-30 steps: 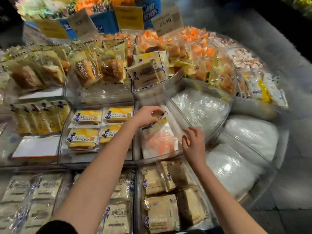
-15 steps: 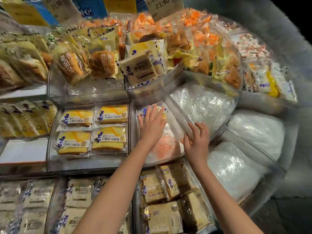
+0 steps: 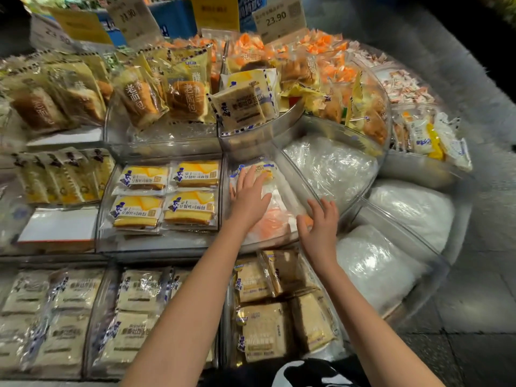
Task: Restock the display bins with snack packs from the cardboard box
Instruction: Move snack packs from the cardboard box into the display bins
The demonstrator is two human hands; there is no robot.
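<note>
Snack pack [image 3: 264,169] now flat beside divider [image 3: 300,187]

A second ago the left hand [image 3: 248,205] had its fingers curled round a yellow-and-blue snack pack [image 3: 264,169], holding it tilted above the clear bin [image 3: 293,180] at mid-frame. Now that pack lies flat at the bin's far end, and the hand rests on it with straight, slightly spread fingers. The right hand [image 3: 319,230], earlier bent-fingered at the bin's right edge, has unfolded and sits a little higher against the bin's right wall. The price tags [image 3: 279,16], cropped half a second ago, show fuller along the top.
</note>
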